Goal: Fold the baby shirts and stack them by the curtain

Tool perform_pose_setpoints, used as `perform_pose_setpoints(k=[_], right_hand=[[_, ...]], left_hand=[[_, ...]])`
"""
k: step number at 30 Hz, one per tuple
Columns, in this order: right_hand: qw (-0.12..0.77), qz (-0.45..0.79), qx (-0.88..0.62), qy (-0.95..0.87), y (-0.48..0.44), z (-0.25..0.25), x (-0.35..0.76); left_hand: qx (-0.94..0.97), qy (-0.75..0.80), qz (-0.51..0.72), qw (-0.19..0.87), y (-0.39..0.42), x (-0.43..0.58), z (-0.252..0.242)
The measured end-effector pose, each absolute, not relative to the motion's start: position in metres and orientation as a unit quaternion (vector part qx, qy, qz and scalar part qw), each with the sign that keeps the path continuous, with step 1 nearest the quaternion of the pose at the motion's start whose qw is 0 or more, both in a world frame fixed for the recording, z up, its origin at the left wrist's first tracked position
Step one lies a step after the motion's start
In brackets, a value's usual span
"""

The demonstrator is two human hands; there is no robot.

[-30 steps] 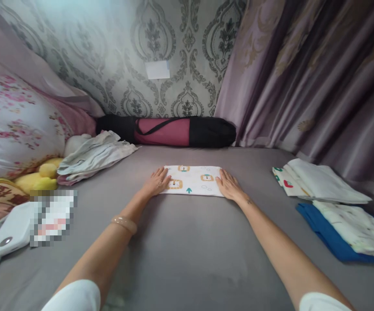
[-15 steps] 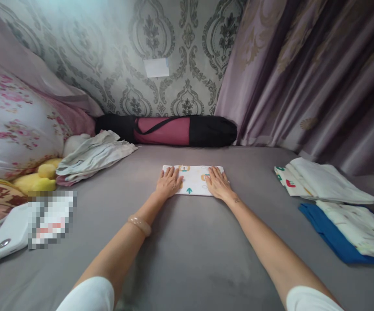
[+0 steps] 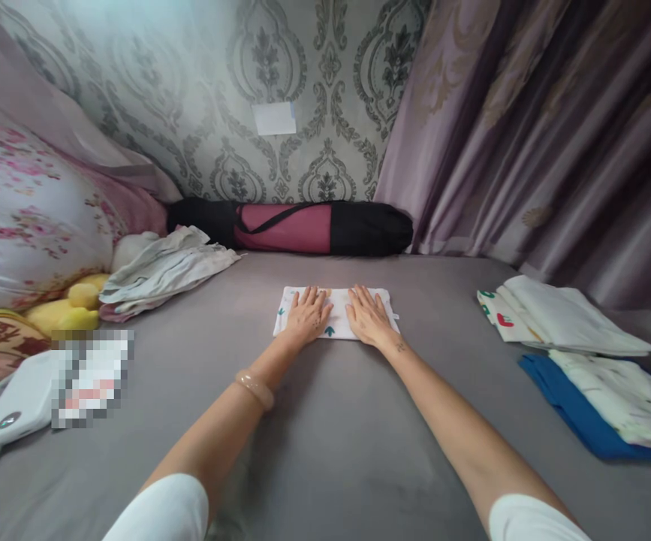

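A small folded white cloth (image 3: 339,303) with printed animals and green marks lies flat on the grey bed sheet (image 3: 325,451). My left hand (image 3: 308,315) rests palm down on its left half with the fingers stretched out. My right hand (image 3: 366,315) lies flat on its right half, fingers spread. The two hands sit side by side near the cloth's middle and cover most of it. A pale bangle (image 3: 254,388) circles my left wrist.
A rolled black and maroon bag (image 3: 291,225) lies along the patterned wall. Crumpled pale clothes (image 3: 161,270), a floral pillow (image 3: 26,218) and a yellow plush toy (image 3: 71,304) sit left. Folded white cloths (image 3: 562,323) and a blue one (image 3: 573,409) lie right, below the curtain (image 3: 539,135).
Both hands have slid inward from the cloth's outer ends to its middle, staying flat on it. The cloth's left end now shows.
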State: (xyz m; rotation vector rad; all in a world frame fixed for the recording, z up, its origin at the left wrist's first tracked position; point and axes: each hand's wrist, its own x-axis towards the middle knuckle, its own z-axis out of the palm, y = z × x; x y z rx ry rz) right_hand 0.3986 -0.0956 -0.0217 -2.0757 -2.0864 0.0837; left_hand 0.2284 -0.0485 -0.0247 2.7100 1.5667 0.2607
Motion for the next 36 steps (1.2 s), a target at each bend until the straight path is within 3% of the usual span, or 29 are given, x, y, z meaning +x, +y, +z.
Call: perform_pose_setpoints(k=[9,16,24,29,36], right_hand=[[0.093,0.036,-0.709,-0.698,-0.099,-0.029,0.398],[0.12,0.017,-0.686,-0.718,-0.09,-0.019,0.382],[0.105,0.013,-0.684,-0.722,-0.087,-0.037,0.379],[0.092,0.029,-0.691,-0.716,-0.083,-0.028,0.377],[0.137,0.039,-0.666,-0.732,-0.07,-0.024,0.346]], left_hand=[[0.86,0.506,0.064,0.013,-0.046,0.227,-0.037],[0.865,0.482,0.139,0.017,-0.052,0.248,-0.018],[0.861,0.5,0.089,0.033,-0.044,0.248,-0.043],[0.865,0.489,0.095,0.056,-0.042,0.242,-0.031],[0.823,0.555,0.119,-0.018,-0.044,0.208,-0.024]])
